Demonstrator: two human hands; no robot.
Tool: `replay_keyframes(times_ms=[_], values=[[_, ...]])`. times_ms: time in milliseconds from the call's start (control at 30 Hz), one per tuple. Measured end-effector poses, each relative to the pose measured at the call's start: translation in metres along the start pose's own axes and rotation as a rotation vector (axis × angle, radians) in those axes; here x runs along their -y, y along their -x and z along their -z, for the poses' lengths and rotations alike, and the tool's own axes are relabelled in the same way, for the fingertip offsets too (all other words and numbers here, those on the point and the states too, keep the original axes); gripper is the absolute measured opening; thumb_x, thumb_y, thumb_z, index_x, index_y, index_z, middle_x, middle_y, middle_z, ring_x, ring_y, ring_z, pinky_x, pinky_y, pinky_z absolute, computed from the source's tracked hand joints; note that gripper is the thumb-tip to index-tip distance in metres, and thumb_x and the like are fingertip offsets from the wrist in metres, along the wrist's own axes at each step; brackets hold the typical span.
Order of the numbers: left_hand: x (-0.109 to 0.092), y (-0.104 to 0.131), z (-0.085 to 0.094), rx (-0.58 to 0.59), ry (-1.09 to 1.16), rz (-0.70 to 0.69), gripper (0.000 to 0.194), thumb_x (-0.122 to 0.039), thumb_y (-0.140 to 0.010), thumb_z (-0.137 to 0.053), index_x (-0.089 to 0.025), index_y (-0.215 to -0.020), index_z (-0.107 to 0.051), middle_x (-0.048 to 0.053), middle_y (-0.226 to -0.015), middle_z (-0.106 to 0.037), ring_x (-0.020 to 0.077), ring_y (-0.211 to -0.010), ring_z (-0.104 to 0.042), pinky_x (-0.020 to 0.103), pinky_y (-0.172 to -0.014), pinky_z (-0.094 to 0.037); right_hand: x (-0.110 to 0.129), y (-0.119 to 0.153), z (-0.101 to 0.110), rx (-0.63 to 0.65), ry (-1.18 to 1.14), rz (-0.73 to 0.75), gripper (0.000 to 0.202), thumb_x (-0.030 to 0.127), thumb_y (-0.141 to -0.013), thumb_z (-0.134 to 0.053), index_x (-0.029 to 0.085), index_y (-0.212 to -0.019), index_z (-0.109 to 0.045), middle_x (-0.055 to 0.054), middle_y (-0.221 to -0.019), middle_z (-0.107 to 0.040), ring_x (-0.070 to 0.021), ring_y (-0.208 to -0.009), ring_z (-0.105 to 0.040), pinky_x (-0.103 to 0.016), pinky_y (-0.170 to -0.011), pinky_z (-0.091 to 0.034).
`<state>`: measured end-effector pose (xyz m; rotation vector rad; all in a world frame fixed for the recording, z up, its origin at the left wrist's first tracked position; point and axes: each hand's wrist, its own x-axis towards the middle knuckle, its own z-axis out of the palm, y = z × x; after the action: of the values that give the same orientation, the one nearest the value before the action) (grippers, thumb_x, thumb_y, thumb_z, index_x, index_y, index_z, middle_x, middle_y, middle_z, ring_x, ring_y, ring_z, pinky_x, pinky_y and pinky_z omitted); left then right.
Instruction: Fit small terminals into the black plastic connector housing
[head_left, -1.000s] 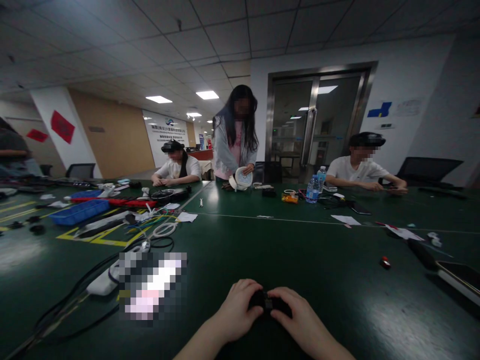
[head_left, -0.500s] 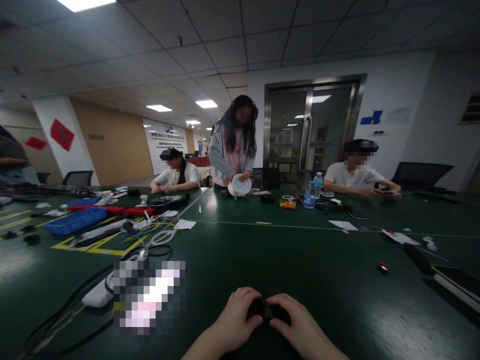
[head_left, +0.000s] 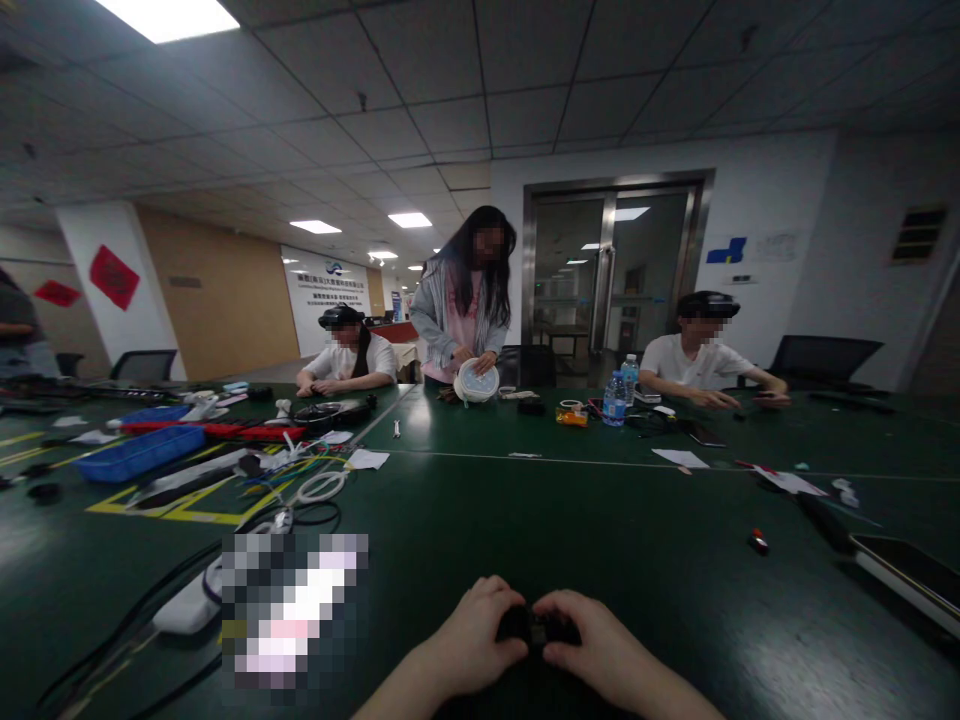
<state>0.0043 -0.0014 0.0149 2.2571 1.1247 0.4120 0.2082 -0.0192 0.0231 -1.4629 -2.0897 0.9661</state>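
Observation:
Low in the head view, my left hand [head_left: 478,635] and my right hand [head_left: 592,640] face each other over the green table. Between them is a small black object [head_left: 538,632] with a narrower middle part. The left thumb and fingers are closed on one end of it, the right thumb and fingers on the other. My fingers cover much of both ends, and the dark picture leaves its exact kind unclear.
A white power strip [head_left: 187,605] with black cables lies left, beside a pixelated bright patch. A blue tray [head_left: 140,452] stands farther back. Rightward are a small red-and-black item [head_left: 758,541], a phone-like slab [head_left: 907,575] and water bottles [head_left: 614,400]. Three co-workers are across the table.
My hands keep their hold on the black object with little movement. The view has shifted slightly. Across the table, the right co-worker's hands have moved apart, and the standing person's hands have shifted at the white tub.

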Motion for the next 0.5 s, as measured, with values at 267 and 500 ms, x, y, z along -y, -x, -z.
replay_keyframes(times_ms=[267,500], values=[[-0.001,0.003,-0.003,-0.031,0.025,-0.039,0.040,-0.022,-0.073,-0.058,-0.024,-0.113,-0.054,0.004,-0.109,-0.053,0.0229,-0.101,-0.046,0.036,-0.091,-0.035,-0.004,0.002,-0.003,-0.004,-0.040,0.022,0.034,0.019,-0.068,-0.062,0.025,-0.101,-0.063,0.000,-0.100,-0.064,-0.0190,-0.092,-0.059,-0.028,-0.081,-0.044],[0.003,0.006,-0.005,-0.050,0.076,-0.062,0.050,-0.024,-0.074,-0.060,-0.026,-0.122,-0.047,0.004,-0.117,-0.050,0.0229,-0.107,-0.044,0.036,-0.095,-0.032,-0.014,0.005,-0.012,-0.079,-0.050,0.049,0.035,0.020,-0.069,-0.062,0.025,-0.104,-0.062,-0.003,-0.106,-0.063,-0.0207,-0.098,-0.057,-0.030,-0.087,-0.042]])
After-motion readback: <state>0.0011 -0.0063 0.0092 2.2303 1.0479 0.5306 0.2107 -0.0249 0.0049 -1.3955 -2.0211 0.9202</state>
